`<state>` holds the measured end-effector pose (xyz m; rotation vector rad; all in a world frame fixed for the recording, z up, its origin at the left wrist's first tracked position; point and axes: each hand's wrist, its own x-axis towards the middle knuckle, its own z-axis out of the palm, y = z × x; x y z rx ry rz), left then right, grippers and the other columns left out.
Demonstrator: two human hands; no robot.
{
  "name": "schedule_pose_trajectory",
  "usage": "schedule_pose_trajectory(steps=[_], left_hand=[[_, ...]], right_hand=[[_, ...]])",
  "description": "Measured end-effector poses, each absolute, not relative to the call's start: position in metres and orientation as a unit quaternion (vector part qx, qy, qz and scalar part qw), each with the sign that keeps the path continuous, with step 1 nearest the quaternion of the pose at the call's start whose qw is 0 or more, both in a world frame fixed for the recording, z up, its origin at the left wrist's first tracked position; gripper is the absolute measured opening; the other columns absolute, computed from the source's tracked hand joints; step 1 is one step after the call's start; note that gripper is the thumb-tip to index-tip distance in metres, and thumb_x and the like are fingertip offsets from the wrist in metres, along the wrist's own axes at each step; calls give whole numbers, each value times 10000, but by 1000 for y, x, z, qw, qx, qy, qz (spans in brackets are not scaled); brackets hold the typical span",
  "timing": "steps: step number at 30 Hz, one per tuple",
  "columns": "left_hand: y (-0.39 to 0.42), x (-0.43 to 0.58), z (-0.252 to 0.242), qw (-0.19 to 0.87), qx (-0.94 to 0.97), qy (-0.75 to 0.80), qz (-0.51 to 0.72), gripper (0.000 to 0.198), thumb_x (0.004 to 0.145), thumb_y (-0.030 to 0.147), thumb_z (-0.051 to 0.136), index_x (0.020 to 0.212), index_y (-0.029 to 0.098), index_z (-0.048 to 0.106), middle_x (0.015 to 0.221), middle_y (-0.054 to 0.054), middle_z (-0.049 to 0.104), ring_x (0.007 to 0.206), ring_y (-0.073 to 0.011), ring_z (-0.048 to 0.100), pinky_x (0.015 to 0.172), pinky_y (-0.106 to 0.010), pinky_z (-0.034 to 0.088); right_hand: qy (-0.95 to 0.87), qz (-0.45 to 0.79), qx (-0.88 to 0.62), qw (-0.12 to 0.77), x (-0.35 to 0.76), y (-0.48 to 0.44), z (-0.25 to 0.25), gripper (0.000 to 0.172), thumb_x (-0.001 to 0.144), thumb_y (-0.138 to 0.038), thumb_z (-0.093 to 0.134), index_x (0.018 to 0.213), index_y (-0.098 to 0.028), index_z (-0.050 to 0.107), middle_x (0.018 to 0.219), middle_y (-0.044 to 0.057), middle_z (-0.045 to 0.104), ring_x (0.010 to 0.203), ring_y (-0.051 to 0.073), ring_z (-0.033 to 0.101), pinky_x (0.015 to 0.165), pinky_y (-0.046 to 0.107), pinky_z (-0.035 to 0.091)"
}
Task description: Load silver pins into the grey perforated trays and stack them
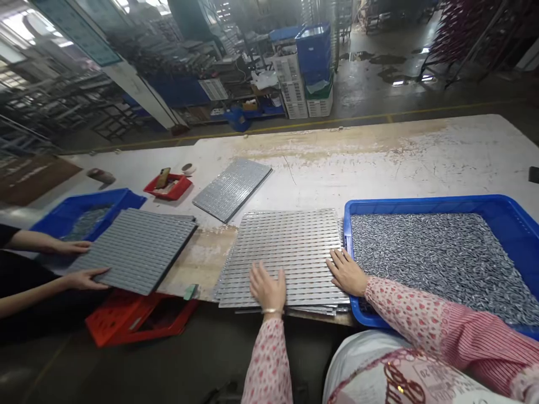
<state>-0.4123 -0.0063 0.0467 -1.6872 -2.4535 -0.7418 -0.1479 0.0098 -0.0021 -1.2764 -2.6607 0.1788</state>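
A grey slotted metal plate (290, 241) with rows of small openings lies on top of a few similar plates at the table's front edge. Flat on its near side rests my left hand (268, 287), fingers spread. My right hand (348, 274) lies with fingers stretched over the plate's right edge, its wrist beside the rim of a blue tray (425, 203). That tray holds a thick layer of small dark-grey metal pieces (429, 252). Neither hand grips anything.
At left, a co-worker's hands (86, 278) hold a stack of grey plates (141, 247). Another plate stack (233, 188) lies farther back. A red bin (168, 188) and a second blue tray (122, 196) stand on the table (320, 174). A red crate (122, 325) sits below.
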Motion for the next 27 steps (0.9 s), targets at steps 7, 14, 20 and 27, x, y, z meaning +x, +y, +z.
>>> schedule_pose_trajectory(steps=[7,14,20,27], left_hand=[[23,-380,18,-14,-603,-797,28,730,895,604,419,1501,202,358,1614,-147,187,1484,-368,127,1153,-642,120],[14,-386,16,-17,-594,-803,35,792,883,684,341,1529,229,292,1629,-116,142,1497,-335,77,1172,-623,83],[11,-390,14,-23,-601,-799,12,803,881,703,303,1530,229,291,1629,-111,149,1498,-334,65,1166,-644,59],[3,-402,20,-40,-604,-796,-16,792,882,680,332,1533,233,280,1631,-121,135,1491,-359,84,1156,-665,72]], right_hand=[[-888,74,-439,112,-150,4,-4,616,855,-444,656,1321,-51,569,1443,281,438,1362,398,383,1143,521,246],[-889,79,-407,196,-172,31,17,532,942,-407,493,1403,-142,507,1557,180,314,1446,365,231,1165,539,196],[-907,60,-393,142,-193,28,-15,634,919,-481,490,1432,-109,470,1546,217,321,1440,398,235,1141,581,213],[-914,8,-383,131,-199,20,-33,624,915,-472,479,1426,-115,479,1535,222,337,1422,398,278,1118,584,254]])
